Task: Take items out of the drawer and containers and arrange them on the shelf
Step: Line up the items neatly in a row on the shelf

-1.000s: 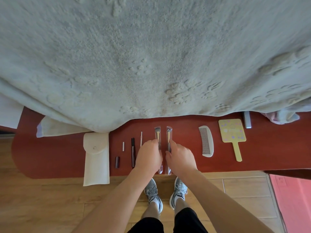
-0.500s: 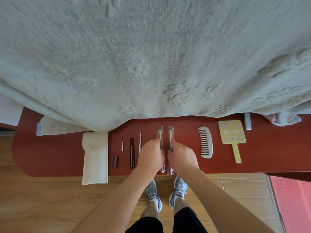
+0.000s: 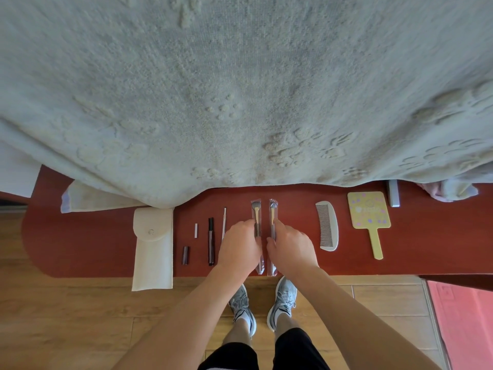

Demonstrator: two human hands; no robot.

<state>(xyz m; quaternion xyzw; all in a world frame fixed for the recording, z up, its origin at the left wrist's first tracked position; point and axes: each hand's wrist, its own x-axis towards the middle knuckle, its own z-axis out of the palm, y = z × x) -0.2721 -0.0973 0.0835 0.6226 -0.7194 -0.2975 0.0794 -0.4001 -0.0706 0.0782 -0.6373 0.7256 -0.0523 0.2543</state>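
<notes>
Lower centre: my left hand (image 3: pixel 238 245) pinches the left brush (image 3: pixel 255 210), my right hand (image 3: pixel 291 249) the right brush (image 3: pixel 272 210) (curled fingers; both wrapped, I think).

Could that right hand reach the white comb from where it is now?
Probably yes. The comb lies flat on the red shelf just beside the right hand, with bare shelf between and nothing over it. The hand holds a wrapped brush, so it would have to let go first.
</notes>
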